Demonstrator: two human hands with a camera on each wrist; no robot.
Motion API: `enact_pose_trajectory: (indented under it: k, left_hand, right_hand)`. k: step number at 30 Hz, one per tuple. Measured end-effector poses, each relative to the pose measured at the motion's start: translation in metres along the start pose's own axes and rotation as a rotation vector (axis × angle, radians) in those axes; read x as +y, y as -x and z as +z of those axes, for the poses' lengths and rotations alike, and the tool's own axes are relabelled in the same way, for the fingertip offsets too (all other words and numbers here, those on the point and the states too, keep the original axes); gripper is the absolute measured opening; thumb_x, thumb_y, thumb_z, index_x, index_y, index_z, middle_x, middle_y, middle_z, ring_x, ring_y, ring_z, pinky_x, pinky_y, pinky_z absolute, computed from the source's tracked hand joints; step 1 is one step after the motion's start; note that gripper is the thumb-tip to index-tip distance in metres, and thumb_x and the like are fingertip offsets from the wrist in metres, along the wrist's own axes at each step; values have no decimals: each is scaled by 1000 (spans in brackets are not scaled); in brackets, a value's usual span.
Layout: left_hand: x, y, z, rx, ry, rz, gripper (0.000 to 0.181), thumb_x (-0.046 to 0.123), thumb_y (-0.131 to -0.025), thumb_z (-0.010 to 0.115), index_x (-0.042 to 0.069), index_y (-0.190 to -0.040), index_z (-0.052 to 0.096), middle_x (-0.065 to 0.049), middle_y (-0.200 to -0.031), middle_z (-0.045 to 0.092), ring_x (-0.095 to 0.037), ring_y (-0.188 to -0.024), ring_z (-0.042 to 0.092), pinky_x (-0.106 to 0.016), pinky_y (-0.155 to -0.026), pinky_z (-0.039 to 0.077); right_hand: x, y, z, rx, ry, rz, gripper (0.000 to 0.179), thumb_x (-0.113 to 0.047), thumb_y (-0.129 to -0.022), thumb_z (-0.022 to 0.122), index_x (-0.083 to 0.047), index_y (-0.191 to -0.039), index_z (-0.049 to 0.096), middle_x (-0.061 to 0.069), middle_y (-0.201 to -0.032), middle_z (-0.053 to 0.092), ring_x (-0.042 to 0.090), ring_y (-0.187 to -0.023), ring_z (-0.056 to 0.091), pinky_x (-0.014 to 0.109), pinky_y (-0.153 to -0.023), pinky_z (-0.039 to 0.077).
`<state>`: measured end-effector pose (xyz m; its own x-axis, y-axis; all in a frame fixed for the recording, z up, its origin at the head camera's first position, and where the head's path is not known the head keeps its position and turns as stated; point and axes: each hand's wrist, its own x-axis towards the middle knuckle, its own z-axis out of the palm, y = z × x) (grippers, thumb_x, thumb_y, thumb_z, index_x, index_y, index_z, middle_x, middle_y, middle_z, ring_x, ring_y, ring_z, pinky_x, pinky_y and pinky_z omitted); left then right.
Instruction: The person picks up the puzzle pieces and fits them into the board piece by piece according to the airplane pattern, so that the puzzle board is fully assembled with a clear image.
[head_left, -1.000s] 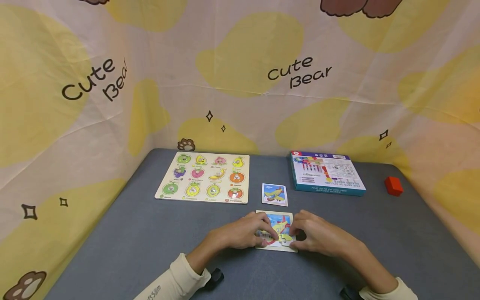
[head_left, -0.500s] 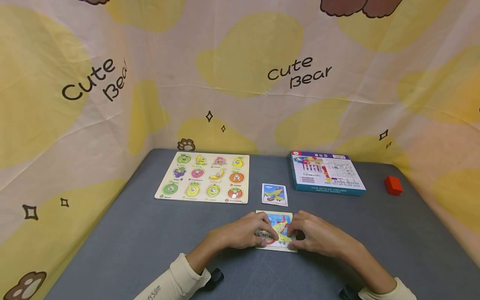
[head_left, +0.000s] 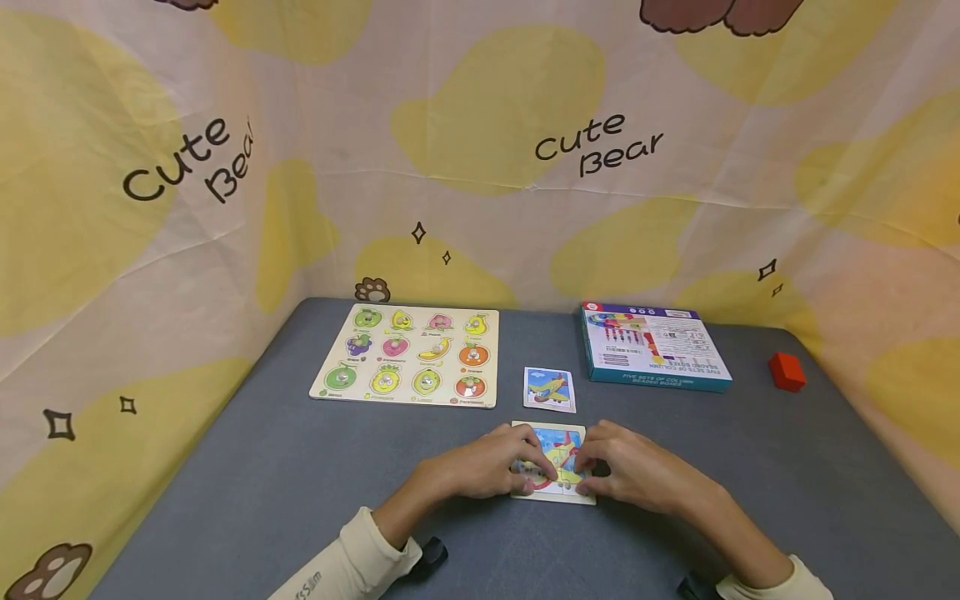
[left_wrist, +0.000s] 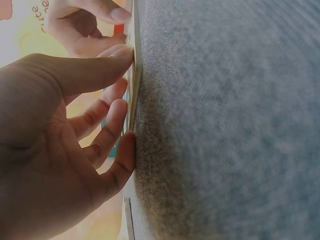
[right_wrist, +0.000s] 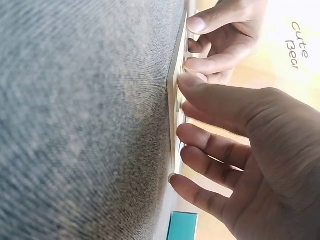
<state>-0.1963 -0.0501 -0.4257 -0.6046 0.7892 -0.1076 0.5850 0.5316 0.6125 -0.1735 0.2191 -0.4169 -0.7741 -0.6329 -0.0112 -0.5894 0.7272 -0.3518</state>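
Observation:
An airplane jigsaw puzzle (head_left: 555, 437) in a pale wooden tray (head_left: 551, 498) lies flat on the grey table. From its left side, my left hand (head_left: 483, 463) rests thumb and fingertips on the puzzle and steadies it; in the left wrist view its little finger touches the tray's edge. At the lower right corner, my right hand (head_left: 633, 468) keeps thumb and forefinger on a puzzle piece, which sits level with its neighbours and is partly hidden by the fingers. The right wrist view has the other right fingertips along the tray (right_wrist: 173, 100). Just beyond lies a matching airplane card (head_left: 549, 390).
A fruit puzzle board (head_left: 408, 354) lies at the back left. At the back right is a flat teal-edged box (head_left: 656, 346), with a red block (head_left: 787, 372) farther right. Patterned cloth walls (head_left: 465, 167) stand behind and beside the table.
Under my right hand, the corner piece has gone from slightly out of line to lying level in the picture. The right fingers shifted slightly left; my left hand stayed put.

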Motion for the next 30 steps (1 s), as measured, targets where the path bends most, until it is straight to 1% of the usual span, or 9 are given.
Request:
enact_pose_trajectory:
  k: [4,8,11,13,16,19,22,26,30]
  left_hand:
    - [1,1,0,2,-3,3,29,14,-99,75,29,-124,80,9,-121,61,-6,-107,48,-27,-93,40]
    - [1,0,0,-3,-6,-3,30,14,-99,75,29,-125,79,8,-121,61,-7,-106,48,-26,-92,39]
    - [-6,-2,4,-2,-17,19,33,16,-101,73,31,-130,77,8,-121,59,-7,-105,47,-26,-89,41]
    - [-8,-3,6,2,-46,51,37,15,-102,70,32,-135,74,7,-121,58,-9,-105,47,-28,-89,41]
    - [-2,-1,7,-7,-123,77,48,9,-103,63,36,-142,69,6,-122,55,-9,-104,44,-30,-90,41]
    - [14,3,4,-42,-194,37,58,6,-101,59,42,-147,63,8,-120,51,-9,-100,41,-28,-88,39]
    - [19,3,5,-69,-255,3,62,10,-101,59,49,-149,58,11,-116,46,-10,-96,38,-27,-80,36]
    - [22,4,6,-78,-273,-20,62,12,-101,59,51,-149,56,12,-114,45,-10,-95,37,-27,-80,35]
    - [20,4,7,-75,-257,-21,60,14,-103,58,50,-150,56,11,-119,46,-10,-100,39,-29,-84,38]
  right_hand:
    - [1,0,0,4,-8,-18,19,-32,-93,83,-26,-111,81,-15,-106,65,5,-98,54,32,-84,53]
    - [2,1,0,2,-5,-33,18,-31,-94,82,-24,-111,83,-15,-105,65,4,-96,53,30,-82,53]
    - [2,1,1,8,-14,-26,19,-31,-94,82,-25,-112,82,-16,-105,65,4,-97,54,31,-83,53]
    - [2,0,2,16,-31,-18,19,-32,-94,82,-27,-112,82,-15,-107,66,5,-98,56,33,-85,54]
    - [3,-1,4,27,-62,1,20,-34,-93,83,-28,-112,80,-15,-108,66,6,-100,57,35,-86,55]
    - [3,-2,5,40,-68,11,21,-35,-92,84,-27,-111,79,-14,-107,66,6,-98,58,35,-86,55]
    - [4,-3,6,51,-56,11,23,-36,-91,85,-26,-110,79,-15,-103,65,6,-95,57,32,-83,54]
    - [4,-3,6,52,-48,15,23,-37,-91,85,-25,-110,79,-15,-100,62,5,-92,55,31,-81,52]
    - [5,-2,5,33,-57,28,28,-45,-92,82,-26,-113,78,-14,-102,63,7,-93,55,32,-81,51]
